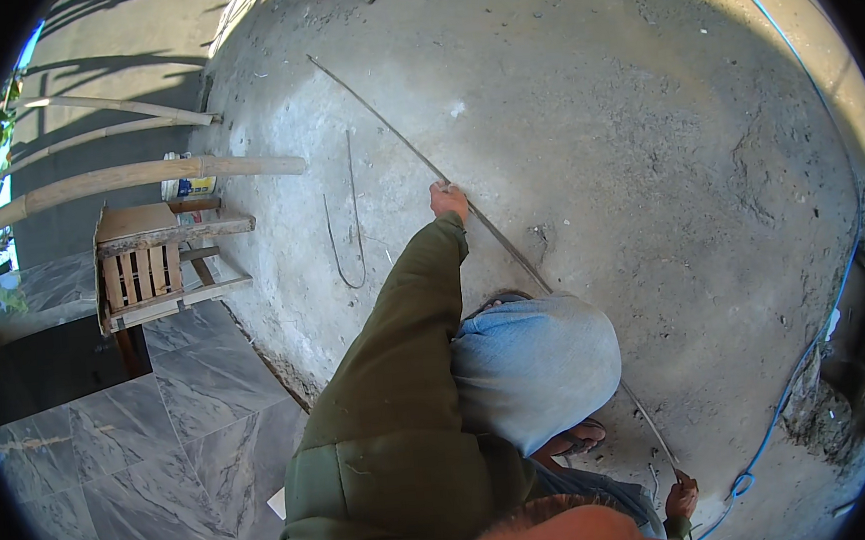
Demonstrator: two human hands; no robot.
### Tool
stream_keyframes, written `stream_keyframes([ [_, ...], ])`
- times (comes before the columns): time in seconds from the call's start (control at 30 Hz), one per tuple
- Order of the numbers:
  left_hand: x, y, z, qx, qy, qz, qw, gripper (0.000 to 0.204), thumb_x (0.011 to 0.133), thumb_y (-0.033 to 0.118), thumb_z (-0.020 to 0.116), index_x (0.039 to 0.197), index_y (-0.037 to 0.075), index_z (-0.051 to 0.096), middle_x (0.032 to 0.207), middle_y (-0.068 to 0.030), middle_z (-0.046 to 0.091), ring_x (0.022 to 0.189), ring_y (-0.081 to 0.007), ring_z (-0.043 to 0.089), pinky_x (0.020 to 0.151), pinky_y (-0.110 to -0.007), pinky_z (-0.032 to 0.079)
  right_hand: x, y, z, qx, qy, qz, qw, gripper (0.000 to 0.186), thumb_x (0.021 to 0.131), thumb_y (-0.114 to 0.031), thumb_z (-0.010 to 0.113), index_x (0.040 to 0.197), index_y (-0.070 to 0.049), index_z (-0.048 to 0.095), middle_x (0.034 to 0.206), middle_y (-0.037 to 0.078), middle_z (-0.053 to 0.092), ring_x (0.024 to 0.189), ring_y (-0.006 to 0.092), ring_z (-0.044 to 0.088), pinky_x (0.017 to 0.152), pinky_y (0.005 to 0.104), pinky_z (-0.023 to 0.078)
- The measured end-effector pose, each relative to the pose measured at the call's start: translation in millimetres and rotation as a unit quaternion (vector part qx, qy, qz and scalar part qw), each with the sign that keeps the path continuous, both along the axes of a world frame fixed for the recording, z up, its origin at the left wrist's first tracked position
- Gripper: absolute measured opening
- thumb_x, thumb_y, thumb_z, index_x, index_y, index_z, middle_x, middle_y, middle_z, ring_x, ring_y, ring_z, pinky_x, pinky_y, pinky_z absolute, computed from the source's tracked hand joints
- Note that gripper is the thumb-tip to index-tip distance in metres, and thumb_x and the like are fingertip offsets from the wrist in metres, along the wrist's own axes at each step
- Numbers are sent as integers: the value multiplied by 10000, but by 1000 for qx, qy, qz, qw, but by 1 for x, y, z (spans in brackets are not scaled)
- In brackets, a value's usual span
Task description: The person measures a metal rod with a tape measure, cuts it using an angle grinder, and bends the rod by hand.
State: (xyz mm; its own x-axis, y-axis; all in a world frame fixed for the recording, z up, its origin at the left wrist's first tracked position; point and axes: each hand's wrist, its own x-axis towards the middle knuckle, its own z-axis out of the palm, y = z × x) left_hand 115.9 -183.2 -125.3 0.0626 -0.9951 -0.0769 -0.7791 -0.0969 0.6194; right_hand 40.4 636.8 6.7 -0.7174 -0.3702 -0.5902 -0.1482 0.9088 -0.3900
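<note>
Steel rod (511, 249) lies slantwise on the concrete floor (644, 135), both my grips shut on it: left hand (449, 201) mid-length, right hand (681, 498) at the near end. Looks fairly straight w/ far half untouched, so prob. early on; bent wire (346, 246) lies apart.

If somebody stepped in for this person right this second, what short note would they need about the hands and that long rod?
Left hand: arm stretched forward, closed on the long thin metal rod partway along it.
Right hand: down by the body, gripping the rod's near end.
The rod lies slanting across the concrete floor, its far end pointing away to the upper left.
A bent loop of wire lies on the concrete left of the rod, untouched.
A blue hose runs along the right side.
Done: both hands have the rod. Whether it is lifted or resting on the floor cannot be told.
</note>
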Motion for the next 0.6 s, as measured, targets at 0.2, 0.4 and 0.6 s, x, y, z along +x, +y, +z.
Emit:
stream_keyframes([
  [0.2, 3, 0, 1, 18, 8, 17, 1000, 356, 816, 179, 656, 1124, 11, 597, 947, -204, 677, 904, -326, 666, 816, -387, 520, 4, -13, 0, 22, -39, -1, 999, 377, 733, -104, 475, 1037, -97, 697, 805, 191, 587, 769, 383, 576, 707, 479, 468],
  [0.4, 25, -27, -19, 9, 52, 41, 998, 350, 793, 202, 692, 1072, -1, 640, 952, -194, 685, 886, -298, 677, 807, -376, 524, -3, -31, -10, 7, -41, 13, 999, 341, 731, -83, 486, 993, -70, 704, 817, 214, 610, 779, 386, 591, 715, 473, 471],
  [0.6, 15, -11, -9, 13, 18, 50, 998, 314, 774, 235, 700, 978, -3, 678, 909, -184, 698, 861, -312, 683, 810, -382, 525, -1, -35, -13, -20, -61, 14, 998, 263, 781, -70, 507, 963, -41, 693, 860, 196, 645, 789, 361, 609, 714, 439, 474],
])
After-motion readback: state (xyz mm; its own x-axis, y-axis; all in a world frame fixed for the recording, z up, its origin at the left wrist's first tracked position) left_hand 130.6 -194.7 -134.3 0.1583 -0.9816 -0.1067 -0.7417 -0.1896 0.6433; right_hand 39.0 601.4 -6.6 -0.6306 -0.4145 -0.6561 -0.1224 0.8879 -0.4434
